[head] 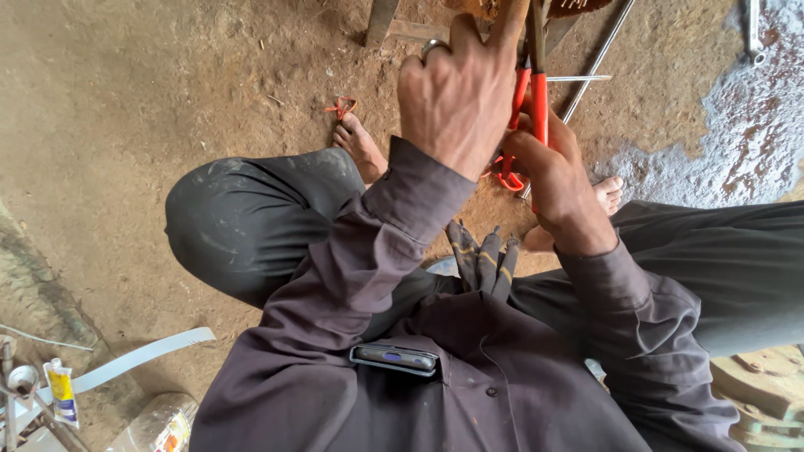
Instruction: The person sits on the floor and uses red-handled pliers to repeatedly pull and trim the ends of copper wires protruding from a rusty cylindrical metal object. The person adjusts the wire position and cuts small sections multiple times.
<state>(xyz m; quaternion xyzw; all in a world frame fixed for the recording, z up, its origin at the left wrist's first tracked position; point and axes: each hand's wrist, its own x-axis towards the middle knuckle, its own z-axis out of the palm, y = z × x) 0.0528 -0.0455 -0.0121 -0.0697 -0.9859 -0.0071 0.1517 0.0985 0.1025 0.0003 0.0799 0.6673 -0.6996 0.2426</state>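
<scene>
phone (394, 358) sits in the shirt pocket, gloves (484, 261) lie in the lap. right hand (559, 180) is closed around red-handled pliers (536, 92) above the dirt floor (126, 109); left hand (456, 92) reaches beside them, its grip hidden.

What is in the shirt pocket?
A dark phone pokes out of the shirt pocket, lying sideways. Only its top edge shows; the rest is hidden in the cloth. Above it, the left hand and right hand work with red-handled pliers.
</scene>
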